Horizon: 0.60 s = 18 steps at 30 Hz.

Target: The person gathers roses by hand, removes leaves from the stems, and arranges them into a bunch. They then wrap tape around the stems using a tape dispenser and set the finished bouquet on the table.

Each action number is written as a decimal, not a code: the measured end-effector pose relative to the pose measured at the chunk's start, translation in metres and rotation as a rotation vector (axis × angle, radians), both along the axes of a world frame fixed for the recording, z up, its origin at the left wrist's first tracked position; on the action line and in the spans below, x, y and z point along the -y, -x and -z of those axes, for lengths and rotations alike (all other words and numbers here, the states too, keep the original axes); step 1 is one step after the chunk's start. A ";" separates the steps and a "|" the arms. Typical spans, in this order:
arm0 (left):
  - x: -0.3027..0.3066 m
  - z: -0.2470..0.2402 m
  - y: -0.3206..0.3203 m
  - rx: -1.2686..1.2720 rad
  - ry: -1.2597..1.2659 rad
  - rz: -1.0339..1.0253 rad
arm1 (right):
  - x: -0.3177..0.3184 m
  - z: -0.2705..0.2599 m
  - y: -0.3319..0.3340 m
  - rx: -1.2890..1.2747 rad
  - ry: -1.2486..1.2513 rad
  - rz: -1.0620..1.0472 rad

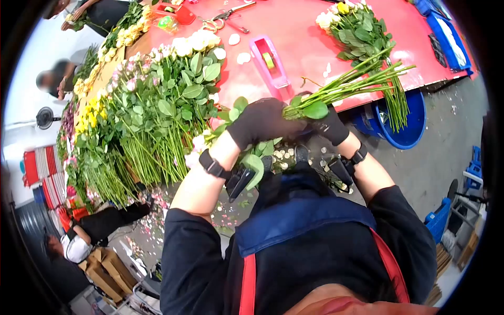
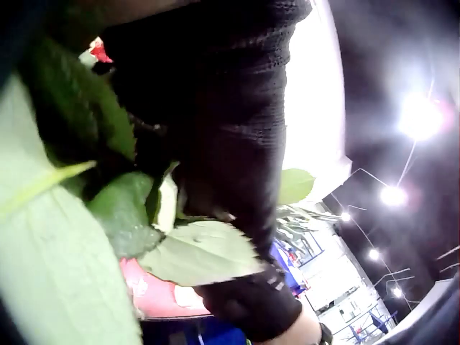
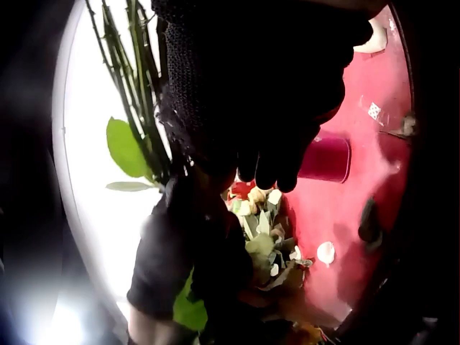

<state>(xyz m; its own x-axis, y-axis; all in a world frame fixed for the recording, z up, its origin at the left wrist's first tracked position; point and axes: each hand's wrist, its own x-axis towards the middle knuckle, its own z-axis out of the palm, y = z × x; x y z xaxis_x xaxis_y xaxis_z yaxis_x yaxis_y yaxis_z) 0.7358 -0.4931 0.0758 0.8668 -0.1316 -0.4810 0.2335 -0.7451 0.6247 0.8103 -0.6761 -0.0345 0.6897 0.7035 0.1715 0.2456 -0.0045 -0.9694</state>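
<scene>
Gripping one rose bunch [image 1: 294,110] in both gloved hands, the person stands at the near edge of the red table [image 1: 304,47].

Grip: the left hand [image 1: 262,122] is closed round the bunch at its leafy neck; the left wrist view shows the glove against broad leaves [image 2: 194,248]. The right hand [image 1: 329,125] sits just right of it, fingers [image 3: 273,169] curled, closed on the bare stems [image 1: 362,79] where they leave the foliage. The two hands touch or nearly touch; which one, I cannot tell.

Axis: the bunch lies on a slant. Its blooms [image 1: 281,156] point near and left, down towards the person's chest, below the hands. Its stems run far and right from the grip, fanning out over the table edge, and their cut ends hang free above the blue bucket [image 1: 407,123]. The long free length therefore lies on the right hand's side, and the right hand is the nearer to the cut ends.

Surroundings: a pink tape dispenser [image 1: 269,60] lies on the table just beyond the left hand. Scissors [image 1: 231,13] lie farther off. Loose roses [image 1: 157,105] are heaped along the left of the table, and a second bunch [image 1: 357,26] lies at the far right.
</scene>
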 end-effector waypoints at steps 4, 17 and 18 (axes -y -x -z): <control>0.031 -0.016 0.020 0.338 -0.181 -0.018 | -0.024 -0.031 -0.026 0.398 -0.011 -0.037; -0.001 0.041 -0.005 0.371 -0.768 -0.256 | -0.019 -0.021 0.002 -0.504 0.242 -0.201; 0.003 0.038 0.000 0.358 -0.763 -0.228 | -0.017 -0.040 0.008 -0.556 0.127 -0.201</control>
